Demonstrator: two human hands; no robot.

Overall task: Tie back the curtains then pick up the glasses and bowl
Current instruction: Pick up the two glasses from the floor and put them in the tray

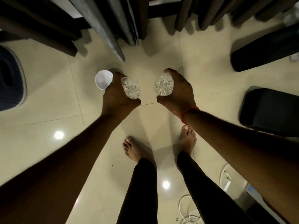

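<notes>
open tiled floor (pixel 48 97) ahead, curtain folds (pixel 113 29) crowding beyond, dark cushions (pixel 268 110) at right

The two glasses, the left glass (pixel 130 90) and the right glass (pixel 163 86), are clear with a cut starburst pattern in their bases, and the bowl (pixel 103 81) is plain white. The curtains (pixel 113 21) hang in dark grey folds above a glossy cream tiled floor (pixel 48 97) crossed by thin grout lines. A red-orange thread (pixel 187 113) circles the right wrist, the leggings (pixel 142 188) are black, and a white cable (pixel 187 212) coils on the floor.

No readable text, label, brand or number anywhere in view.
</notes>
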